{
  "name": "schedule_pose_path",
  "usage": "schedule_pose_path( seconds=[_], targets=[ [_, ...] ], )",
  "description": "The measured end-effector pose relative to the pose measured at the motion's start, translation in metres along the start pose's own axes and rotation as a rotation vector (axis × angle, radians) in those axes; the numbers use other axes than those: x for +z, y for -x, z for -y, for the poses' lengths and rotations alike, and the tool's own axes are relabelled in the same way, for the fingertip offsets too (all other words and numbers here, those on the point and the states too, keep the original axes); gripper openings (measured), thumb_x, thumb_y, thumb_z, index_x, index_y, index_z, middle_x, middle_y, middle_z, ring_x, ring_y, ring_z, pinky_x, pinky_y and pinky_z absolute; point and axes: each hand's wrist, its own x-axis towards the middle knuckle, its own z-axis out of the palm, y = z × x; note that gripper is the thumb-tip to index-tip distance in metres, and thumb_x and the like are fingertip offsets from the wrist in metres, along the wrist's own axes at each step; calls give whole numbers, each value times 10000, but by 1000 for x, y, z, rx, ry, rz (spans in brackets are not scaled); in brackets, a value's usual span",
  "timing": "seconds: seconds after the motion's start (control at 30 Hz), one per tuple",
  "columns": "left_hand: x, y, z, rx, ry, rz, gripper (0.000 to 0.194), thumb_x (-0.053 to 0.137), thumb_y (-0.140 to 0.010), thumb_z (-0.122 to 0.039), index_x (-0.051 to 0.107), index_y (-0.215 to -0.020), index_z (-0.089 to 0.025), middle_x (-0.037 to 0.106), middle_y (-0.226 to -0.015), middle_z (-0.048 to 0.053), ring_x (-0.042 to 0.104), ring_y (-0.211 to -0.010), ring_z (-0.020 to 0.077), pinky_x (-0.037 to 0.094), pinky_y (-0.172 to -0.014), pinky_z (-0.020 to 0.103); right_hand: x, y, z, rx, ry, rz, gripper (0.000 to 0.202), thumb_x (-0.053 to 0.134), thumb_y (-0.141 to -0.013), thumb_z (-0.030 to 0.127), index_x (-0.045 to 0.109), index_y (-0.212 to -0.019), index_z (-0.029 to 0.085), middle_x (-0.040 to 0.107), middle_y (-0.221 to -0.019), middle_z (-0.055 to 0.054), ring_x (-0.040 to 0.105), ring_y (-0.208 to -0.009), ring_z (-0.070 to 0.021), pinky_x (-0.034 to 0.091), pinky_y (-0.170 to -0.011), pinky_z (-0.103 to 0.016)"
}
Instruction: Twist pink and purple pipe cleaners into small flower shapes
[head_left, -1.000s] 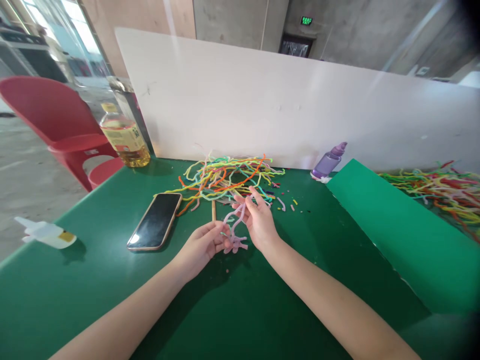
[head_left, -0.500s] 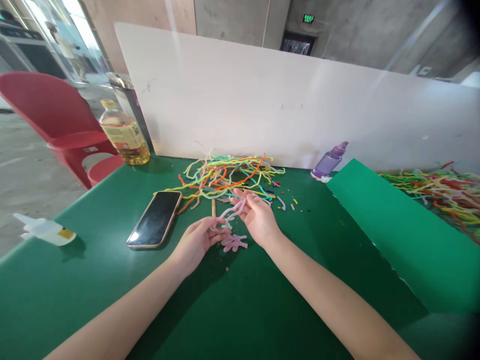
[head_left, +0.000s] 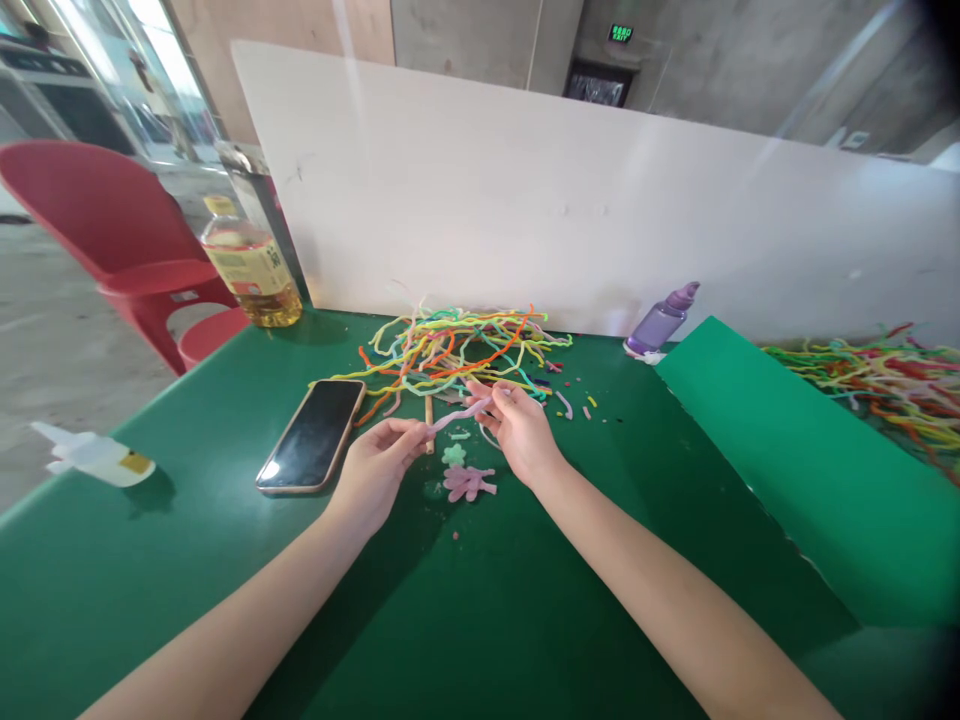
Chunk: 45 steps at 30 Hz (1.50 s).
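A pale pink-purple pipe cleaner point(head_left: 457, 414) stretches between my two hands above the table. My left hand point(head_left: 382, 462) pinches its left end between thumb and fingers. At the other end, my right hand point(head_left: 519, 425) is closed on it, fingers pointing left. Just below lie a pink flower-like piece point(head_left: 469, 483) with several rounded petals and a small mint-green flower point(head_left: 454, 455). A thin wooden stick point(head_left: 430, 425) is partly behind my left fingertips. Behind my hands spreads a tangled pile of coloured pipe cleaners point(head_left: 457, 350).
A phone point(head_left: 311, 436) lies left of my hands, with a white glue bottle point(head_left: 97, 456) farther left. An oil bottle point(head_left: 251, 265) stands at the back-left corner. A purple bottle point(head_left: 663, 320), a green board point(head_left: 810, 460) and more pipe cleaners point(head_left: 885, 385) are on the right.
The pipe cleaner, loosely looped before, is now drawn out nearly straight between my hands. My left fingers have closed into a tighter pinch, and the mint-green flower has come into plainer view.
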Motion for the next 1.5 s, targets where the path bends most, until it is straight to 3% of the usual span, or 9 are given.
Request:
schedule_pose_path(
  seconds=[0.17, 0.33, 0.5, 0.7, 0.83, 0.97, 1.2, 1.33, 1.5],
  targets=[
    [-1, 0, 1, -62, -26, -8, 285, 760, -656, -245, 611, -879, -149, 656, -734, 3, 643, -721, 118, 498, -659, 186, -6, -3, -2, 27, -1, -27, 141, 622, -779, 281, 498, -793, 213, 697, -1006, -47, 650, -869, -167, 471, -685, -266],
    [-1, 2, -1, -70, -41, 24, 227, 701, -719, -333, 574, -763, -151, 548, -552, -52, 614, -593, 91, 465, -532, 147, -7, -2, -2, 40, -21, -28, 171, 647, -746, 274, 490, -778, 212, 705, -966, -51, 653, -840, -168, 475, -669, -264],
    [1, 2, -1, -108, -30, 30, 225, 707, -712, -322, 564, -745, -152, 543, -506, -54, 588, -560, 81, 469, -562, 157, -4, -1, -1, 61, -60, -70, 168, 642, -741, 251, 496, -818, 216, 701, -980, -42, 655, -808, -146, 482, -657, -245],
    [1, 1, -1, -109, 6, 58, 204, 728, -691, -260, 560, -740, -154, 571, -539, -52, 546, -529, 49, 451, -582, 139, -3, -2, -1, 54, -86, -117, 142, 622, -744, 231, 509, -830, 219, 697, -985, -27, 657, -803, -153, 496, -654, -262],
    [1, 3, -2, -63, -39, 73, 200, 704, -717, -271, 542, -740, -157, 564, -551, -52, 527, -519, 48, 446, -578, 145, -3, -2, -1, 26, -71, -71, 143, 620, -755, 235, 517, -854, 220, 693, -1000, -29, 652, -817, -147, 497, -659, -257],
    [1, 4, -4, 23, -143, 60, 200, 659, -754, -325, 551, -766, -157, 567, -616, -34, 558, -596, 83, 447, -568, 169, -5, -3, 1, -30, -31, 5, 124, 603, -776, 224, 521, -869, 218, 693, -990, -38, 645, -801, -132, 501, -661, -249],
    [2, 2, 0, 26, -172, 69, 244, 682, -722, -338, 598, -847, -146, 625, -784, 16, 581, -739, 121, 478, -685, 226, -9, -7, 5, -21, 20, -16, 208, 641, -736, 244, 503, -890, 217, 705, -938, -42, 666, -769, -158, 526, -662, -284],
    [1, 1, 2, 40, -169, 21, 287, 694, -696, -327, 611, -910, -154, 624, -828, 19, 597, -802, 143, 485, -744, 258, -16, -13, 13, -11, 185, -125, 244, 669, -708, 275, 465, -831, 221, 716, -860, -30, 669, -650, -148, 532, -585, -269],
    [2, 2, 1, -4, -193, -4, 215, 665, -686, -317, 601, -810, -153, 587, -668, -12, 582, -637, 123, 462, -609, 227, -35, -26, 34, -108, 272, -308, 276, 661, -683, 274, 397, -745, 221, 712, -783, -46, 676, -639, -176, 545, -620, -319]
  ],
)
